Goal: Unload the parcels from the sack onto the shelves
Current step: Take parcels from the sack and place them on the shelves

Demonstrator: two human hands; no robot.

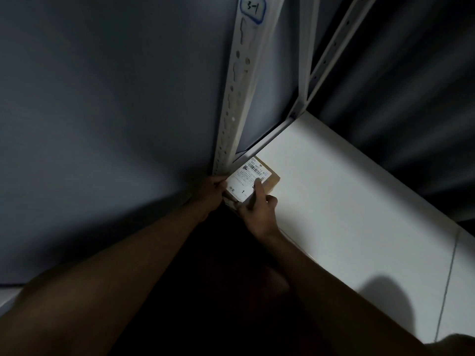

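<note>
I see the parcel (253, 179), label up, at the shelf's (347, 201) front left corner by the post (236, 98). My left hand (209, 195) grasps its left edge; my right hand (258, 209) pinches its near edge.

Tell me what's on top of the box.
A white label covers the box top; the right hand lays a finger on it. The box's near end is hidden by both hands.

One parcel (267, 176); one shelf (347, 201) — two hands (259, 211).
</note>
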